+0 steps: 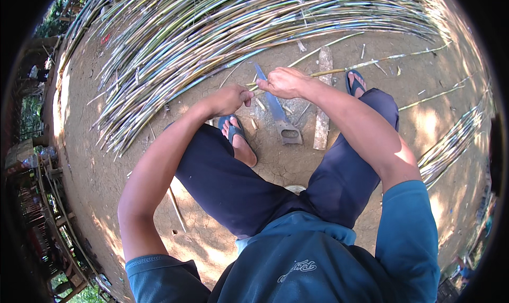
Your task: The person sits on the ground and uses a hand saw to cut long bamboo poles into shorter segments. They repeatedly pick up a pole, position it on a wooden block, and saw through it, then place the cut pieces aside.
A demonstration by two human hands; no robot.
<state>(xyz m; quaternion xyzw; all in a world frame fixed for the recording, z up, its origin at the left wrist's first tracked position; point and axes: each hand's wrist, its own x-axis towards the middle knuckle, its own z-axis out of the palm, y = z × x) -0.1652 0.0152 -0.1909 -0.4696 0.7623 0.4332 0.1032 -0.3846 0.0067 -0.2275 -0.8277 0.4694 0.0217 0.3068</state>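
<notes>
My right hand (284, 83) is closed around a thin bamboo pole (339, 70), which runs off to the right low over the ground. Just left of it, my left hand (232, 100) is closed with curled fingers at the pole's near end; its exact grip is partly hidden. Beneath my hands lies a handsaw (277, 110), its blade pointing away and its grey handle toward me. Short cut bamboo pieces (254, 124) are scattered beside the saw.
A wide heap of long bamboo poles (212, 43) spreads across the far side. A pale log (322, 117) lies right of the saw, between my sandalled feet. Another bundle of thin poles (450, 138) rests at the right. A loose stick (177, 210) lies at the left.
</notes>
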